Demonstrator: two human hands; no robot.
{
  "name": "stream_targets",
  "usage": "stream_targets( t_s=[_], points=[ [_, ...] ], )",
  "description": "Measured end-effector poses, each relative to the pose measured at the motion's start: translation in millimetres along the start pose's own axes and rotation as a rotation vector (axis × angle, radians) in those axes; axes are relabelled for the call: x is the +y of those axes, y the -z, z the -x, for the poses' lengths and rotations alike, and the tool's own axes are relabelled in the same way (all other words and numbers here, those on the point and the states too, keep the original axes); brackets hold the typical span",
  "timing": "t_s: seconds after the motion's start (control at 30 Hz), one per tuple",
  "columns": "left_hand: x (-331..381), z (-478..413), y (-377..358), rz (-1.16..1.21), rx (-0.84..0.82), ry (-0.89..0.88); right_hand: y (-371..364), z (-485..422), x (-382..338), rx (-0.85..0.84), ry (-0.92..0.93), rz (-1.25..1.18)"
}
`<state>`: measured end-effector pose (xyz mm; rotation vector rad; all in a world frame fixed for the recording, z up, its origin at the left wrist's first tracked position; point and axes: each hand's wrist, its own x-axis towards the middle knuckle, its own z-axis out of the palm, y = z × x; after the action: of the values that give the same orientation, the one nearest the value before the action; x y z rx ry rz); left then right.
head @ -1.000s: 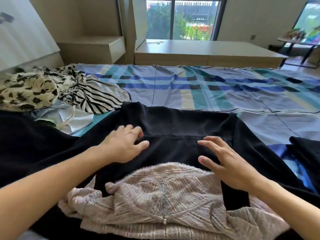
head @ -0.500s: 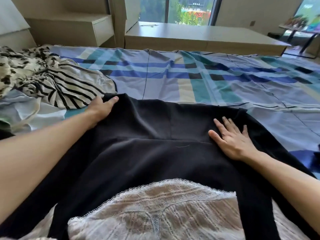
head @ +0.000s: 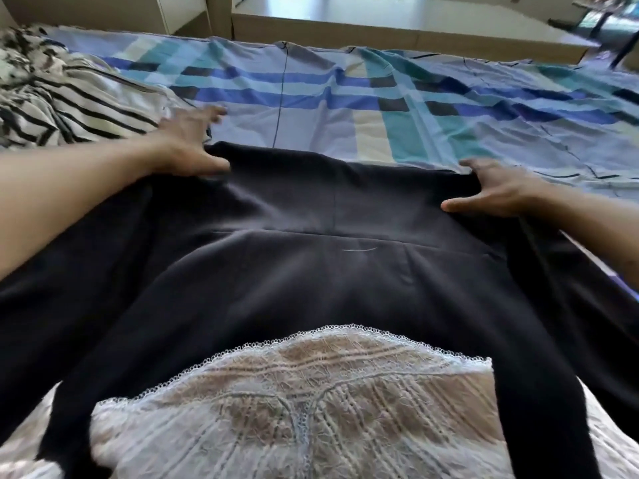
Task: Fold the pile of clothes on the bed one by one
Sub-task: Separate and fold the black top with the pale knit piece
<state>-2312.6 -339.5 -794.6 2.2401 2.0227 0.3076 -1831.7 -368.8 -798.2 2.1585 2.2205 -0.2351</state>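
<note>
A black garment (head: 311, 271) lies spread flat across the plaid bedsheet (head: 380, 105). My left hand (head: 188, 143) rests at its far left corner, thumb on the black cloth and straight, blurred fingers reaching onto the sheet. My right hand (head: 498, 191) presses on the far right corner with fingers stretched along the top edge and thumb spread on the cloth. A beige lace garment (head: 294, 409) lies on the near part of the black one.
A black-and-white striped garment (head: 69, 108) and a dark-blotched patterned one (head: 17, 53) are heaped at the far left of the bed. A low wooden platform (head: 380, 25) runs behind the bed. A dark table leg (head: 622, 46) stands far right.
Both hands slid apart and away from me over the black garment, from its middle to its far corners. The view dipped closer to the bed.
</note>
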Motion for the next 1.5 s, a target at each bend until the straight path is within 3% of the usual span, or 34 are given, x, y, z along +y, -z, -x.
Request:
stream_targets(
  t_s=[0.07, 0.1, 0.17, 0.27, 0.37, 0.5, 0.7, 0.8, 0.9, 1.0, 1.07, 1.13, 1.2, 1.23, 1.27, 1.33, 1.4, 1.43, 1.5],
  points=[
    [14.6, -5.3, 0.8, -0.153, -0.233, -0.063, 13.3, 1.3, -6.9, -0.023, 0.037, 0.009],
    [19.7, -7.7, 1.6, -0.239, -0.247, -0.060, 15.8, 3.3, -10.5, -0.041, 0.046, 0.045],
    [28.4, -5.5, 10.3, -0.423, -0.153, -0.052, 19.5, 8.8, -16.7, -0.025, 0.060, 0.097],
    [39.5, 13.2, 39.8, -0.652, 0.047, -0.139, 34.8, 26.1, -22.7, 0.146, 0.094, 0.062],
    [39.1, 43.4, 79.7, -0.593, 0.213, -0.306, 59.9, 54.0, -22.6, 0.336, 0.144, 0.079],
    [35.5, 116.6, 132.4, -0.268, 0.102, -0.450, 87.7, 102.9, -7.6, 0.394, 0.312, 0.054],
    [3.7, 227.2, 142.9, -0.300, 0.037, -0.620, 68.9, 207.2, 31.9, 0.237, 0.350, -0.062],
    [-15.8, 270.3, 127.7, -0.307, -0.046, -0.646, 40.5, 260.9, 38.3, 0.059, 0.437, -0.120],
    [-34.6, 313.9, 101.4, -0.338, -0.080, -0.736, 11.0, 305.4, 29.7, 0.041, 0.612, 0.012],
    [-42.9, 350.3, 80.5, -0.382, -0.274, -0.771, -19.3, 340.1, 19.4, -0.099, 0.641, 0.141],
    [-39.0, 367.7, 69.2, -0.474, -0.452, -0.662, -32.4, 351.5, 14.1, -0.202, 0.584, 0.224],
    [-21.1, 371.7, 74.0, -0.501, -0.714, -0.449, -23.4, 355.9, 4.4, -0.434, 0.516, 0.259],
    [4.5, 362.6, 88.6, -0.367, -0.939, -0.349, -0.3, 355.4, -8.7, -0.697, 0.483, 0.132],
    [18.0, 355.9, 94.3, -0.273, -0.937, -0.359, 11.1, 354.1, -15.4, -0.741, 0.484, 0.026],
    [31.4, 347.0, 98.3, -0.179, -0.819, -0.398, 20.8, 350.2, -22.7, -0.678, 0.507, -0.092],
    [57.4, 325.9, 96.2, -0.013, -0.397, -0.455, 28.4, 334.9, -34.5, -0.317, 0.518, -0.313],
    [73.8, 306.4, 78.8, -0.016, -0.118, -0.408, 25.7, 313.4, -44.5, -0.016, 0.439, -0.353],
    [76.6, 297.2, 65.0, -0.071, -0.074, -0.353, 18.7, 303.3, -45.4, 0.036, 0.370, -0.324],
    [65.6, 283.8, 38.1, -0.173, -0.151, -0.185, -2.9, 283.9, -34.4, 0.014, 0.225, -0.218]
  ],
)
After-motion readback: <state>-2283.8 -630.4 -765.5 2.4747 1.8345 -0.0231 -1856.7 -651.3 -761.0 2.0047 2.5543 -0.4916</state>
